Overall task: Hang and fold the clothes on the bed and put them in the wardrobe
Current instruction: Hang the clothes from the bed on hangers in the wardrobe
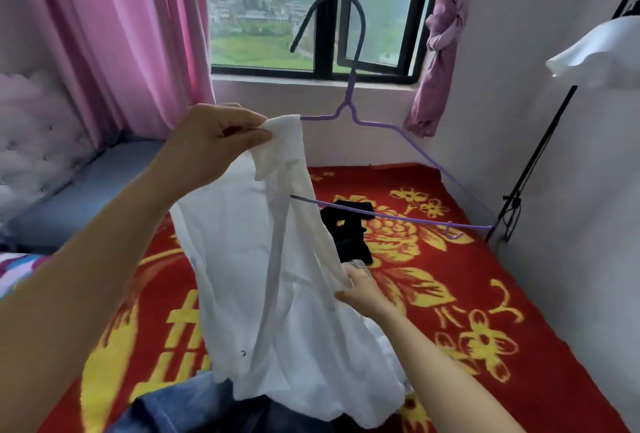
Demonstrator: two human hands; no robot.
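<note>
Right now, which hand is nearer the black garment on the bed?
Right. The right hand is just in front of the black garment; the left hand is raised, farther left.

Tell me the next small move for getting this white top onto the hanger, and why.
Probably draw the free side of the white top over the bare arm of the purple hanger. The left hand pinches the top at the hanger's other end, and the right hand grips the fabric lower down.
</note>
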